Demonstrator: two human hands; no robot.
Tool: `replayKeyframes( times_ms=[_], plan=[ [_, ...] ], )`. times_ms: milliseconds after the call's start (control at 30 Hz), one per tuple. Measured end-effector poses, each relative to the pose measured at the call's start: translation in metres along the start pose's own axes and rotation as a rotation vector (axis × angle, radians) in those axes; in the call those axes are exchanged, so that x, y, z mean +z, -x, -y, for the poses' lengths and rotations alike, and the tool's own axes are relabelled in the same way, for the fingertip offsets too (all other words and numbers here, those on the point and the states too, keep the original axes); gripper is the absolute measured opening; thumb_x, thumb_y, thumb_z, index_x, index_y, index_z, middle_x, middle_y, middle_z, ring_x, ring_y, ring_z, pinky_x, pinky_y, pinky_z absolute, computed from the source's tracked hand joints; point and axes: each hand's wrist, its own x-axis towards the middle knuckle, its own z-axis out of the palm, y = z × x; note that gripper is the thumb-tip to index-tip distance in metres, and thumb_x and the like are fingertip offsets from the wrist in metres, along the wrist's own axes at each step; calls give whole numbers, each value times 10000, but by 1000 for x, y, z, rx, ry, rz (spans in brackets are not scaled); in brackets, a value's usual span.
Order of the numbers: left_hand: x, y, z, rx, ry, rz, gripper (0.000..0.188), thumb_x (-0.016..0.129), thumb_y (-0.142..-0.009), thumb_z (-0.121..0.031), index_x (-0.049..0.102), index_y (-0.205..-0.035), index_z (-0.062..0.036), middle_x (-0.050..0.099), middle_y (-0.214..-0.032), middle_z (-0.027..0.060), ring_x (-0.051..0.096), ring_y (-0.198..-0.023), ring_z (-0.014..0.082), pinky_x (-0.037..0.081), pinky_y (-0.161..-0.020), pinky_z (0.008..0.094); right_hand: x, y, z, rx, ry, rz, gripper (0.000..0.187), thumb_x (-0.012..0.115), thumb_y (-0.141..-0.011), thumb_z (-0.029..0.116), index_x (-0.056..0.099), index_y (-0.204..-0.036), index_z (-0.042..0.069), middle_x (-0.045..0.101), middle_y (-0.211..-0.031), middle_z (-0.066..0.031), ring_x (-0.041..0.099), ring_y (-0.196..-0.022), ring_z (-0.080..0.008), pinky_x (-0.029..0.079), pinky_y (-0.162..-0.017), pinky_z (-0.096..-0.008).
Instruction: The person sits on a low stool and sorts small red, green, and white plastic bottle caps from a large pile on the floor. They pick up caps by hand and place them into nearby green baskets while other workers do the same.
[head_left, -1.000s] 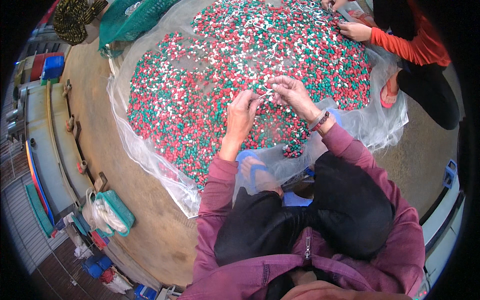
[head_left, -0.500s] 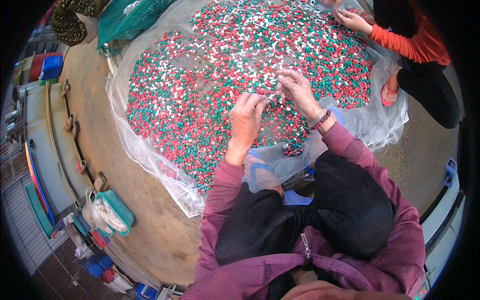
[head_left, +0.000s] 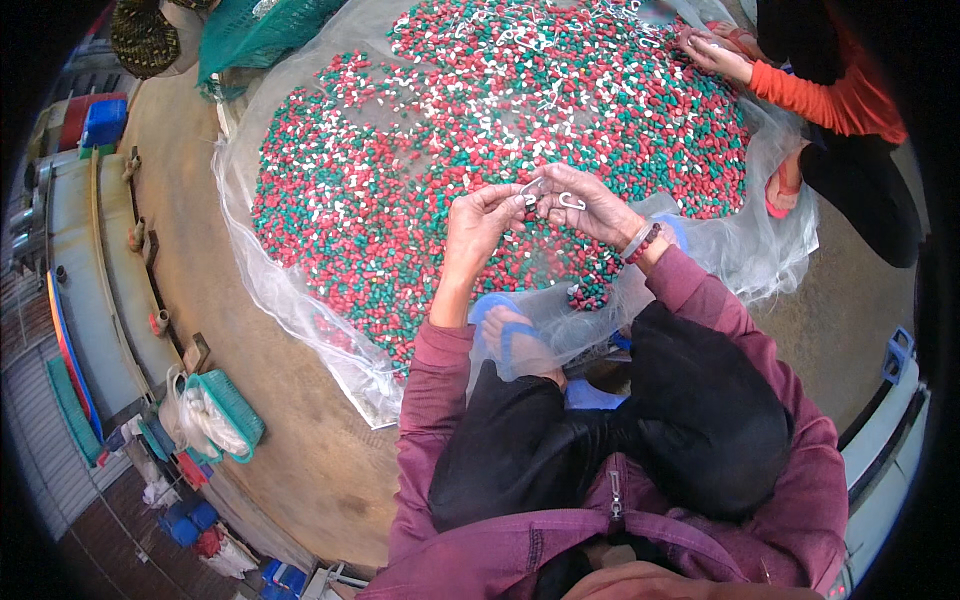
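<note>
Compared with half a second ago, the left hand [head_left: 480, 222] is slightly farther left, its wrist uncovering more of the blue sandal [head_left: 508, 338]. The right hand [head_left: 594, 210] is lower, its fingers angled toward the left fingertips, and a white C-shaped hook [head_left: 572, 206] now shows against it. The co-worker's hand [head_left: 720, 60] sits a little lower.

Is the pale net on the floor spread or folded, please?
Spread: the net lies wide on the floor, edges rumpled, with red, green and white pieces scattered across it.
</note>
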Motion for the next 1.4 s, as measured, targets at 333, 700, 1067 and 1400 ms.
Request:
replayKeyframes(
  times_ms=[333, 700, 1067, 1400],
  plan=[
    [-4, 12, 42, -108, 274, -40, 271, 639, -874, -27, 591, -1132, 43, 686, -924, 128, 675, -746, 172, 585, -669, 289, -9, -4, -26, -114, 452, -160, 156, 671, -887, 147, 705, -977, 24, 649, -815, -2, 557, -681, -51, 427, -583, -199],
    [-13, 5, 74, 53, 791, -149, 86, 549, -929, -83, 549, -1003, -38, 630, -989, 115, 655, -917, 245, 580, -761, 371, -20, 0, 0, -156, 30, -120, 154, 583, -936, 127, 622, -1037, 17, 639, -1041, -91, 619, -965, -189, 506, -868, -351],
    [-21, -39, 80, 125, -764, -127, 177, 632, -863, -221, 604, -958, -74, 648, -814, 88, 653, -684, 223, 508, -585, 338, -45, -81, 24, -109, 1774, -284, 345, 623, -848, 330, 652, -1015, 30, 662, -814, -213, 675, -831, -288, 541, -723, -412],
    [-24, -49, 101, 259, -873, -129, 161, 685, -842, -201, 631, -839, -50, 639, -706, 69, 628, -644, 221, 478, -560, 331, -50, -57, -6, -278, 2035, -153, 130, 568, -841, 144, 575, -910, 34, 639, -708, -135, 656, -672, -298, 509, -586, -425]
  ],
)
